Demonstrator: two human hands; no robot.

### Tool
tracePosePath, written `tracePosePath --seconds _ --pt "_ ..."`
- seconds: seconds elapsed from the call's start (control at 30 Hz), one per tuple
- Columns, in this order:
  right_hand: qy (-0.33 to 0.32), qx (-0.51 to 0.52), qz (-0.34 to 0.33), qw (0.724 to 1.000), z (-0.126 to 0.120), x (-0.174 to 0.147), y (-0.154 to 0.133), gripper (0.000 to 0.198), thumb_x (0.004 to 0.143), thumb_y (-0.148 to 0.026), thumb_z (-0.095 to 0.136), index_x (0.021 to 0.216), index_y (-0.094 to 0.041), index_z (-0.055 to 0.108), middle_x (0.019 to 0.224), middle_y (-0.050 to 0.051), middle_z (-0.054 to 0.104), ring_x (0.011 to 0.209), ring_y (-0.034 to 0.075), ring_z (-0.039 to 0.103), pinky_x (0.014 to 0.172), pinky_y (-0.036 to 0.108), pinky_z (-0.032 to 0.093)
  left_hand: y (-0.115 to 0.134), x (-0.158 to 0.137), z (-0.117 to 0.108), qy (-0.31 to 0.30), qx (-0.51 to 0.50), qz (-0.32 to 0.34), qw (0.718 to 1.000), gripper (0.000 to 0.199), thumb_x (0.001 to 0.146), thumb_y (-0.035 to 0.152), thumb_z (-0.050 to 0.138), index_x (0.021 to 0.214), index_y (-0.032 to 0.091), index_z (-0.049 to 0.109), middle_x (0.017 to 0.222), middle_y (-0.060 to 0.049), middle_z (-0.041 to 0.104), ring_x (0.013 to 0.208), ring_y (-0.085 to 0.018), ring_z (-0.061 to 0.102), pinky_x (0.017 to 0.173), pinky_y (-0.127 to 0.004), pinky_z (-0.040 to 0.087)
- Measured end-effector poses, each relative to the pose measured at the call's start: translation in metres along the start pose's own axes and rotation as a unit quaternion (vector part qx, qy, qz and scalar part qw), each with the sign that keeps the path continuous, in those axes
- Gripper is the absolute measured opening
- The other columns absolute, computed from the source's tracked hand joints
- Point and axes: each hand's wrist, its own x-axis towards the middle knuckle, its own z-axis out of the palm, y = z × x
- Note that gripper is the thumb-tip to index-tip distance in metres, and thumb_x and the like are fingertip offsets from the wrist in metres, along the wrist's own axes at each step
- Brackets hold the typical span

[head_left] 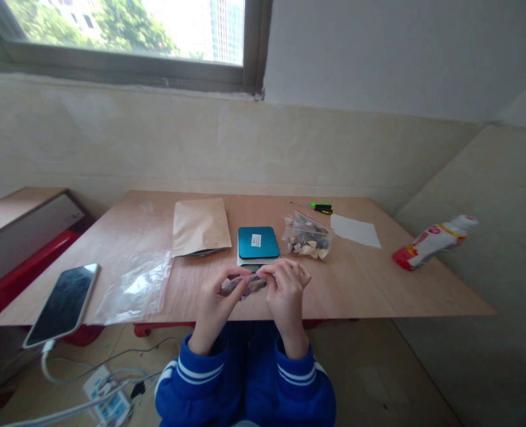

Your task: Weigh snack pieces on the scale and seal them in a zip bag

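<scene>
Pinching the top edge of a small clear bag (244, 286) between them, the left hand (216, 302) and the right hand (286, 293) hold it above the near edge of the wooden table (369, 284), fingers closed on the plastic at either end. The bag holds some dark, mixed pieces, too small to identify. Just beyond the hands sits a teal scale (258, 243). To its right lies a filled zip bag (308, 237), and farther off a green screwdriver (318, 207) and a white paper sheet (356, 230). Left of the scale lies a brown envelope (199, 225), then empty clear bags (133, 287) and a phone (62, 303) overhanging the near left corner.
</scene>
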Motion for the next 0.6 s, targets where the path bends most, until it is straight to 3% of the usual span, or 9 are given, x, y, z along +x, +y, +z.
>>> tracePosePath --seconds 0.13,0.3,0.6 --pt "-0.025 0.015 0.003 1.0 -0.003 0.001 -0.002 0.018 0.09 -0.015 0.054 0.073 -0.022 0.058 0.074 -0.001 0.064 0.08 0.019 0.054 0.087 0.035 0.03 -0.003 0.0 0.001 0.004 0.005 -0.003 1.0 0.015 0.082 0.033 0.063 0.088 0.019 0.066 0.083 -0.002 0.069 0.074 -0.015 0.066 0.061 -0.022 0.054" --pt "-0.108 0.057 0.013 0.992 -0.01 0.005 -0.008 0.006 0.088 -0.018 0.056 0.083 -0.021 0.057 0.083 0.0 0.065 0.085 0.018 0.056 0.091 0.036 0.028 -0.008 -0.001 0.002 0.024 -0.003 -0.019 1.0 0.016 0.081 0.034 0.063 0.087 0.019 0.064 0.08 -0.002 0.069 0.072 -0.016 0.068 0.063 -0.024 0.055" --pt "-0.095 0.044 -0.006 0.994 0.002 0.0 -0.001 0.007 0.089 -0.021 0.058 0.083 -0.023 0.061 0.08 -0.002 0.066 0.084 0.017 0.058 0.089 0.035 0.028 -0.019 -0.001 0.002 0.032 0.047 -0.006 0.998 0.016 0.083 0.035 0.061 0.089 0.021 0.063 0.083 -0.003 0.07 0.075 -0.016 0.068 0.063 -0.024 0.053"
